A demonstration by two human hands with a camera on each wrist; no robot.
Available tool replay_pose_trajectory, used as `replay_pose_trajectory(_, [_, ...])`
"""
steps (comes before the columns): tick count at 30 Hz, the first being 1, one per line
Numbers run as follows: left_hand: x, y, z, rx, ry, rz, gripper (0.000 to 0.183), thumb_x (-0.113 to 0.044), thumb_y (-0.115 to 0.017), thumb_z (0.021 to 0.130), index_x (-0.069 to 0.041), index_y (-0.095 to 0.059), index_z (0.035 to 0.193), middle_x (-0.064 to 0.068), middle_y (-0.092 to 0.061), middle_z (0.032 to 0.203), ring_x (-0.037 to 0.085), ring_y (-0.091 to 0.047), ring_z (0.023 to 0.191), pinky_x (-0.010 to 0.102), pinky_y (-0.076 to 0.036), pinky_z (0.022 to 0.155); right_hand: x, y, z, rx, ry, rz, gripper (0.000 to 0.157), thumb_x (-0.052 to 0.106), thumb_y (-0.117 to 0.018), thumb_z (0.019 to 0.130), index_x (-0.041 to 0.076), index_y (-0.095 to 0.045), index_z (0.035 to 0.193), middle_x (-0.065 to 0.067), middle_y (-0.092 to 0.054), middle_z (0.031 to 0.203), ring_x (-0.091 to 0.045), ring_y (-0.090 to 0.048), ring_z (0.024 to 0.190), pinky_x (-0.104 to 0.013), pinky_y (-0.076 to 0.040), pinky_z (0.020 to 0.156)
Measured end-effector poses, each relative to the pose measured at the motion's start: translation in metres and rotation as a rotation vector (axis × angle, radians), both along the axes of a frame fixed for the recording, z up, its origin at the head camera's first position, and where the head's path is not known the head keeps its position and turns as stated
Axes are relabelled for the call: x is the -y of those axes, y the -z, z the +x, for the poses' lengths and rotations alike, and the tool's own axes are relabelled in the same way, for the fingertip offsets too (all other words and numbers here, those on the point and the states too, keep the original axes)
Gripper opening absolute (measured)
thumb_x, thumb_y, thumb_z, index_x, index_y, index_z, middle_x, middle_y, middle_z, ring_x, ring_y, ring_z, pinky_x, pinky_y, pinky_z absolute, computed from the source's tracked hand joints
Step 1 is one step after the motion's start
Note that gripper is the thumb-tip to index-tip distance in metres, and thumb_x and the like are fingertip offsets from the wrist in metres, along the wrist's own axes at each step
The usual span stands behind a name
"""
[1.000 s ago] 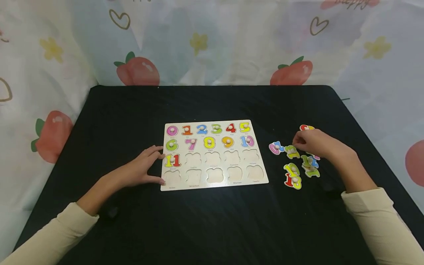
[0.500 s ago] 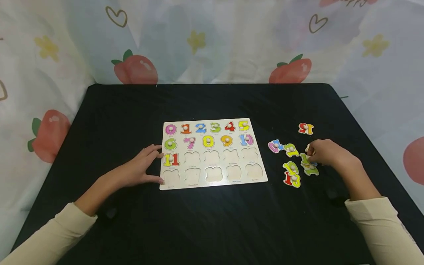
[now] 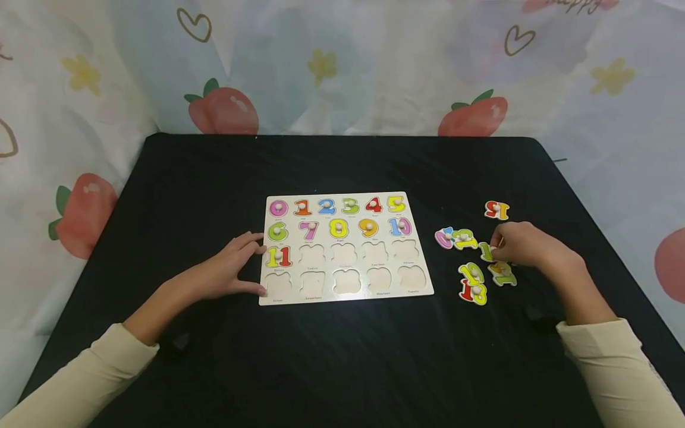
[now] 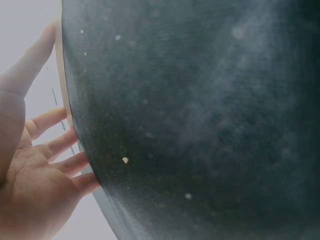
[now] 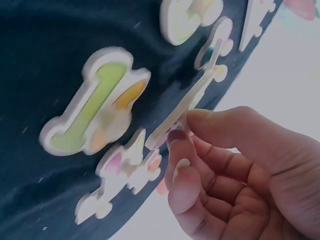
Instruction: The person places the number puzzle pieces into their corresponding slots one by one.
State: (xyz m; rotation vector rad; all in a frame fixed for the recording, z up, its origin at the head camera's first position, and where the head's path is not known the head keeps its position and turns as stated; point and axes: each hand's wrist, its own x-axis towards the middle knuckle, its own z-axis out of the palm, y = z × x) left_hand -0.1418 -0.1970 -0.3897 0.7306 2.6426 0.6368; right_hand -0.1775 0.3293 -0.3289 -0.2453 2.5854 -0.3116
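Head view: At a black table (image 3: 342,368), you have the puzzle board (image 3: 354,229) between your hands, pieces 0 through 11 (image 3: 338,229) seated in the top two rows and the third row's first place. Four recesses in that row and all five in the bottom row are vacant, so the board appears just over half filled. Your left hand (image 3: 232,267), fingers extended and thumb spread, touches the board's left edge without gripping it. To the board's right, your right hand (image 3: 521,244) pinches a number piece (image 3: 486,252) showing a green 1, the rest hidden, among loose pieces (image 3: 472,273); the 15 piece (image 3: 496,210) lies just beyond.

Left wrist view: Your fingers and thumb meet a pale edge (image 4: 63,80), probably the board's, though glare hampers the view.

Right wrist view: Your thumb and fingers hold the pinched piece edge-on, beside a green-and-orange piece (image 5: 95,105) awaiting placement.
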Motion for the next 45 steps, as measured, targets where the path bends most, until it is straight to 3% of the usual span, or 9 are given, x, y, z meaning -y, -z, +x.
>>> replay_pose_trajectory(5, [0.000,0.000,0.000,0.003,-0.006,-0.006,0.086,-0.047,-0.079,0.070,-0.001,-0.043,0.132,0.018,-0.022,0.149,0.040,-0.011,0.138,0.058,-0.024,0.104,0.018,-0.003,-0.001,-0.005,-0.039,-0.030,0.006,0.006,-0.056,0.085,0.000,-0.057,0.085,-0.002,-0.052,0.075,-0.016,-0.048,0.061,-0.032,-0.039,0.054])
replay_pose_trajectory(10, [-0.001,0.001,0.000,-0.003,-0.006,-0.006,0.085,-0.046,-0.080,0.070,-0.001,-0.043,0.132,0.018,-0.022,0.149,0.040,-0.011,0.138,0.058,-0.024,0.104,0.031,-0.009,-0.001,0.050,-0.071,-0.034,0.007,0.006,-0.056,0.084,0.004,-0.054,0.079,-0.001,-0.048,0.070,-0.015,-0.046,0.058,-0.032,-0.037,0.053])
replay_pose_trajectory(14, [-0.001,0.001,-0.001,-0.001,-0.001,-0.009,0.086,-0.046,-0.079,0.070,-0.001,-0.043,0.133,0.018,-0.022,0.149,0.039,-0.011,0.138,0.057,-0.023,0.105,0.038,-0.018,-0.001,0.120,-0.094,-0.017,0.017,0.003,-0.056,0.081,0.009,-0.049,0.066,0.002,-0.039,0.060,-0.013,-0.038,0.053,-0.030,-0.033,0.050])
replay_pose_trajectory(18, [0.000,0.000,-0.001,0.003,-0.008,-0.010,0.086,-0.047,-0.079,0.070,-0.001,-0.043,0.133,0.018,-0.021,0.149,0.040,-0.012,0.138,0.057,-0.023,0.105,0.047,-0.021,-0.001,0.074,-0.137,-0.035,0.025,0.001,-0.055,0.079,0.011,-0.044,0.058,0.004,-0.030,0.055,-0.011,-0.030,0.050,-0.028,-0.029,0.048])
replay_pose_trajectory(27, [-0.001,0.001,-0.001,-0.006,0.001,-0.006,0.086,-0.047,-0.079,0.070,-0.001,-0.043,0.132,0.018,-0.022,0.149,0.039,-0.013,0.137,0.057,-0.024,0.104,0.086,-0.014,-0.008,-0.055,-0.258,-0.058,0.006,0.007,-0.061,0.083,0.007,-0.059,0.077,0.001,-0.048,0.066,-0.014,-0.046,0.059,-0.030,-0.039,0.055])
replay_pose_trajectory(45, [-0.001,0.002,-0.002,-0.004,0.010,0.015,0.083,-0.047,-0.080,0.070,-0.003,-0.044,0.130,0.016,-0.023,0.150,0.038,-0.012,0.138,0.055,-0.023,0.106,0.159,0.006,-0.018,-0.079,-0.404,-0.058,0.004,0.009,-0.064,0.087,0.007,-0.061,0.084,0.002,-0.053,0.067,-0.013,-0.050,0.064,-0.025,-0.040,0.058])
